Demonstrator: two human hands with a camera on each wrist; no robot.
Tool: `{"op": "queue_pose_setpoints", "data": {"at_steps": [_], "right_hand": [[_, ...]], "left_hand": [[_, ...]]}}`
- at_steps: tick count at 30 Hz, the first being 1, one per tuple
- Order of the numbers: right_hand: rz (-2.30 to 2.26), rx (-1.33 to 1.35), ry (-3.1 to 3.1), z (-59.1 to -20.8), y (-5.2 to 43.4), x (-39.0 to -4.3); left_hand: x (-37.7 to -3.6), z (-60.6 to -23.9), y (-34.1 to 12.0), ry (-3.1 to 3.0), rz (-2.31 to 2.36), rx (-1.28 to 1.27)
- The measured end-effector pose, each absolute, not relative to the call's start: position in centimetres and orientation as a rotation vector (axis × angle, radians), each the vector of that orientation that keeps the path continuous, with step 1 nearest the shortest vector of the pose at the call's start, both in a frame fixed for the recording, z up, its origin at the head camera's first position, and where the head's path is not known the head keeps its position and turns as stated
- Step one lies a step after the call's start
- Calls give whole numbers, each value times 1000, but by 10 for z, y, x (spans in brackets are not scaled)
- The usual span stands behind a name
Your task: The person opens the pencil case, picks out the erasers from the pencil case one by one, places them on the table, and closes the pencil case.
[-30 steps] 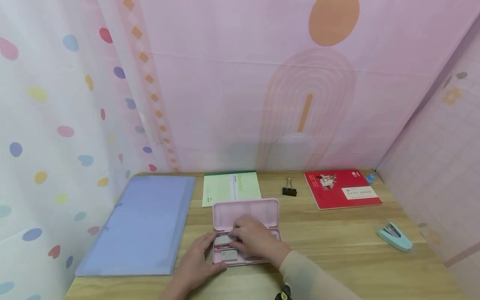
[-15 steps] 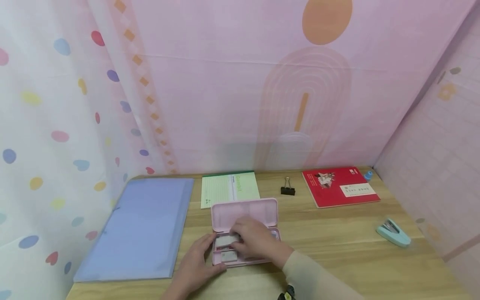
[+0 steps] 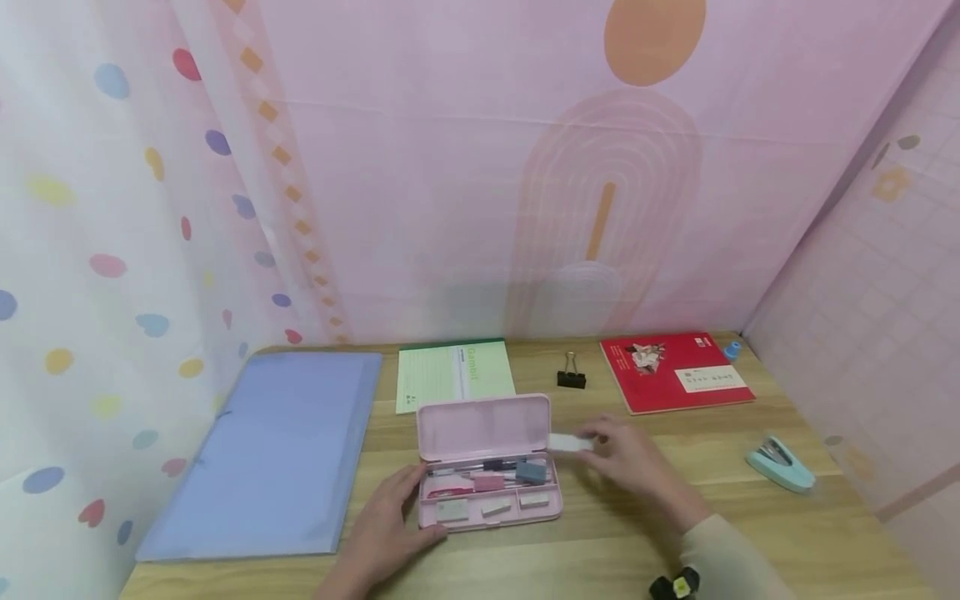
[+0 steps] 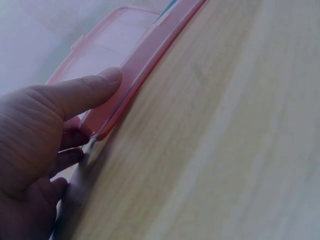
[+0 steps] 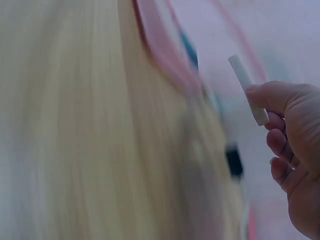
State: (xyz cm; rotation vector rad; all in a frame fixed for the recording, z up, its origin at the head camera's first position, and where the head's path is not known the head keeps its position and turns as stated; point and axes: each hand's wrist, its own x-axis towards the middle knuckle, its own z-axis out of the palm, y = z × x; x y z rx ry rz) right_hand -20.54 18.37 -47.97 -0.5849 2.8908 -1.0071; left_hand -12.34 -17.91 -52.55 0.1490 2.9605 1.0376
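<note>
A pink pencil case (image 3: pixel 483 429) stands with its lid raised on the wooden table. My left hand (image 3: pixel 384 527) holds its left end, the thumb (image 4: pixel 102 85) against the front wall and the fingers round the corner. To the right of the case, my right hand (image 3: pixel 633 462) pinches a flat white eraser (image 3: pixel 570 442) between thumb and fingers. The same eraser (image 5: pixel 248 90) appears edge-on in the right wrist view. Inside the case lie pens (image 3: pixel 501 464), a pink block (image 3: pixel 488 482), a grey-blue block (image 3: pixel 530 473) and several whitish blocks (image 3: pixel 452 510) in the front compartments.
A blue folder (image 3: pixel 270 454) lies on the left. Behind the case are a green notepad (image 3: pixel 453 375) and a black binder clip (image 3: pixel 572 379). Further right lie a red booklet (image 3: pixel 675 371), a small blue object (image 3: pixel 732 350) and a mint stapler (image 3: pixel 782 467).
My right hand has lifted the white eraser out of the case and carried it right, past the lid's edge. The case's contents now show. My left hand stays at the left end.
</note>
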Motion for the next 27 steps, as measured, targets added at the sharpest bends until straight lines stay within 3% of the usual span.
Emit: {"op": "queue_pose_setpoints", "data": {"at_steps": [10,27], "right_hand": [[-905,-360,2976,-507,259,-227],[-950,-341,2976,-503,258,-225]], "left_hand": [[-124,-526,-182,2949,1025,157],[-125,-524,-182,2925,1049,158]]}}
